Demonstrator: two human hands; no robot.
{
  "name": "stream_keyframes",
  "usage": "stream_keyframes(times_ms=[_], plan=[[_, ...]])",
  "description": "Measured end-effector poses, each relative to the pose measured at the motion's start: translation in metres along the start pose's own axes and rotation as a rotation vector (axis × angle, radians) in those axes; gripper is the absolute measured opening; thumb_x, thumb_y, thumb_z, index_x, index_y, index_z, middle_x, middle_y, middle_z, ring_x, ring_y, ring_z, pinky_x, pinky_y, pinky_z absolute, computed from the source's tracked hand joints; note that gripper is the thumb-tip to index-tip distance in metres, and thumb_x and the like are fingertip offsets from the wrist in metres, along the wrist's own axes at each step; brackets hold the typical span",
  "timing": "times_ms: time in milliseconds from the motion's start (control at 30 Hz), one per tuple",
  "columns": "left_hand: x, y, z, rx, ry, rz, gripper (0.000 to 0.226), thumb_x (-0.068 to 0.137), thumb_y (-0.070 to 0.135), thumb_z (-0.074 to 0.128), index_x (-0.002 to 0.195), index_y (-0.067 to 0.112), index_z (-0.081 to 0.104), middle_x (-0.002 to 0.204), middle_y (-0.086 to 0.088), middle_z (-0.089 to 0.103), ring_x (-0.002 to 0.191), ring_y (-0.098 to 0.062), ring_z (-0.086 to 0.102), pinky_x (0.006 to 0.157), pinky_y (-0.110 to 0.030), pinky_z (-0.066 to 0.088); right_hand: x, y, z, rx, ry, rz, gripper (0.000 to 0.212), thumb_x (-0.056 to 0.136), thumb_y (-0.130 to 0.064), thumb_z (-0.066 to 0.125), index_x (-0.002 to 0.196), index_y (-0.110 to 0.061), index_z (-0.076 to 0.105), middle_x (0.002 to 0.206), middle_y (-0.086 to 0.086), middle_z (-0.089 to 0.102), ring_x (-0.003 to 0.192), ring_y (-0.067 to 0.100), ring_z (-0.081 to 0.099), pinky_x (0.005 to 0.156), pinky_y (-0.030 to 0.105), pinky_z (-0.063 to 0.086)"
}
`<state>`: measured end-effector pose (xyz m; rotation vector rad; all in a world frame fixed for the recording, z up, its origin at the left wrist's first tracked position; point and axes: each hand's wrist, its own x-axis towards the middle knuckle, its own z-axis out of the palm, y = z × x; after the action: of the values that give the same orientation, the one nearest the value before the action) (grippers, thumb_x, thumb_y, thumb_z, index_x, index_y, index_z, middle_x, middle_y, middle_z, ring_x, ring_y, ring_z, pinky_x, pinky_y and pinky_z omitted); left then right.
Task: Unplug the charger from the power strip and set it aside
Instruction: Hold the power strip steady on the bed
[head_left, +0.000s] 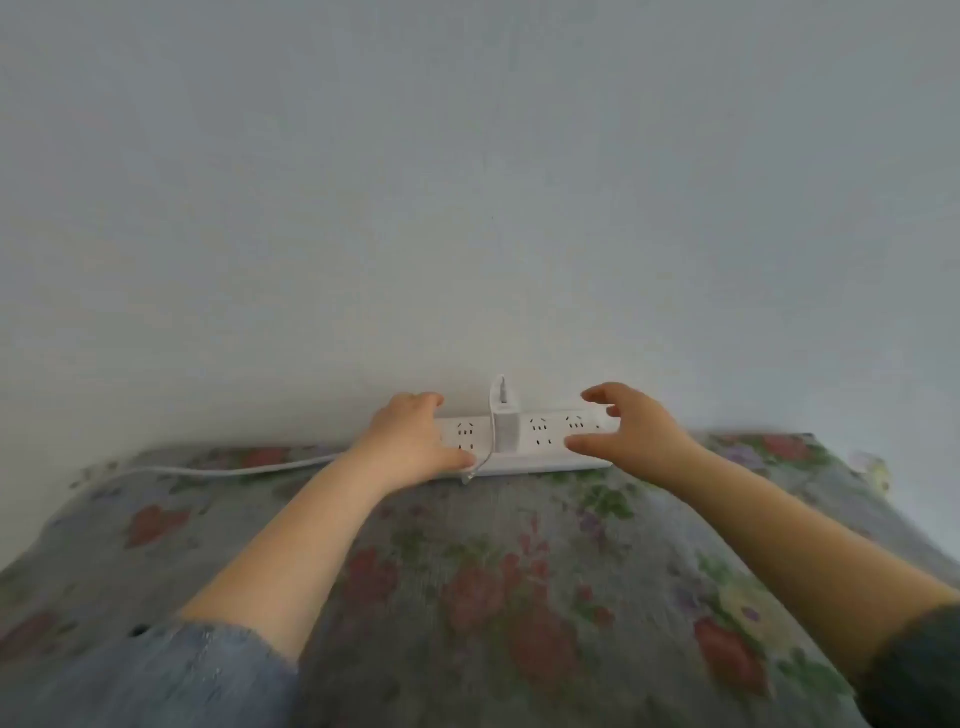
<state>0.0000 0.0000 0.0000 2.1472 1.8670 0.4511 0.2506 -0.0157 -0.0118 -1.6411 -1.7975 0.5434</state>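
A long white power strip (540, 451) lies on the flowered cloth, against the wall. A white charger (505, 431) stands plugged into its middle, with a thin white cable (489, 415) looping from its top down over the strip's front edge. My left hand (410, 441) grips the strip's left part, thumb on the front edge and fingers over the back. Over the strip's right end hovers my right hand (628, 426), fingers spread and curled, thumb near the front edge. It holds nothing and is apart from the charger.
The strip's thick white cord (208, 470) runs left along the cloth. A flowered grey cloth (467, 571) covers the surface below. A plain pale wall (467, 208) rises directly behind the strip.
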Motion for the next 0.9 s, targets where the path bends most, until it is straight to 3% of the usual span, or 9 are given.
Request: stream_keyframes(times_ms=[167, 367, 667, 900], plan=[[0.012, -0.008, 0.013, 0.155, -0.058, -0.050, 0.100, 0.062, 0.060, 0.076, 0.137, 0.006, 0.038, 0.139, -0.016, 0.045, 0.125, -0.031, 0.044, 0.098, -0.036, 0.040, 0.005, 0.011, 0.011, -0.061, 0.003, 0.050, 0.084, 0.069, -0.036, 0.078, 0.138, -0.014, 0.036, 0.143, 0.006, 0.041, 0.129, 0.024, 0.039, 0.102, 0.036, 0.035], [0.018, -0.016, 0.023, 0.146, -0.017, -0.072, 0.101, 0.055, 0.068, 0.075, 0.131, 0.010, 0.040, 0.132, -0.016, 0.045, 0.119, -0.032, 0.045, 0.093, -0.037, 0.042, 0.009, 0.021, 0.024, -0.065, 0.000, 0.091, 0.093, 0.064, -0.035, 0.081, 0.140, -0.012, 0.032, 0.141, 0.008, 0.043, 0.126, 0.025, 0.042, 0.100, 0.038, 0.038], [0.020, -0.018, 0.021, 0.124, -0.103, -0.082, 0.090, 0.049, 0.061, 0.081, 0.119, 0.017, 0.046, 0.123, -0.005, 0.057, 0.110, -0.027, 0.054, 0.091, -0.042, 0.048, 0.007, 0.026, 0.031, -0.112, 0.058, 0.069, 0.078, 0.069, -0.037, 0.078, 0.133, -0.012, 0.041, 0.131, 0.008, 0.054, 0.118, 0.027, 0.049, 0.089, 0.035, 0.039], [0.015, -0.015, 0.017, 0.115, -0.066, -0.093, 0.099, 0.049, 0.056, 0.084, 0.129, 0.013, 0.044, 0.130, -0.004, 0.054, 0.115, -0.025, 0.053, 0.092, -0.040, 0.046, 0.000, 0.021, 0.027, -0.080, 0.097, 0.053, 0.067, 0.067, -0.033, 0.079, 0.123, -0.010, 0.050, 0.122, 0.010, 0.060, 0.111, 0.028, 0.053, 0.087, 0.039, 0.042]])
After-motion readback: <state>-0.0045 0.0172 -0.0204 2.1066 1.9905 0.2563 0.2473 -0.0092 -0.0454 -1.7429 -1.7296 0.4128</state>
